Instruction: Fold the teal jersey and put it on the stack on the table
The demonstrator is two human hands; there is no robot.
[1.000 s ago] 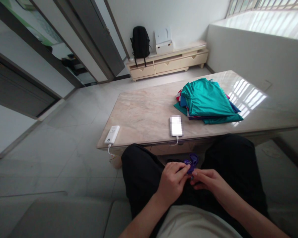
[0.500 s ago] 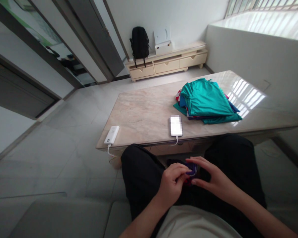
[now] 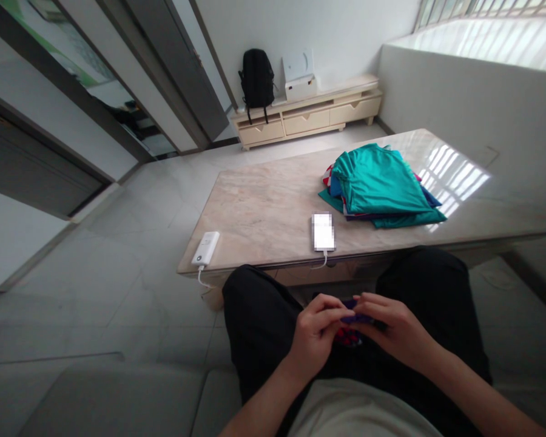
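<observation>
Item: small purple cloth piece [image 3: 351, 317], with a red-and-white patterned part below it, held over the lap at 6 o'clock. It is pinched at its left edge by the left hand [image 3: 316, 337], fingers curled, and covered from the right by the right hand [image 3: 394, 331], fingertips pressed onto it.

Beyond, at 12 o'clock: marble table [image 3: 264, 209]. On its near edge, a blurred white phone [image 3: 323, 231]; at 10 o'clock, a white power bank [image 3: 205, 247]. At 1 o'clock, a stack of folded teal clothes [image 3: 378, 185]. Farthest: black backpack [image 3: 257, 79] on a low cabinet [image 3: 307, 115].
</observation>
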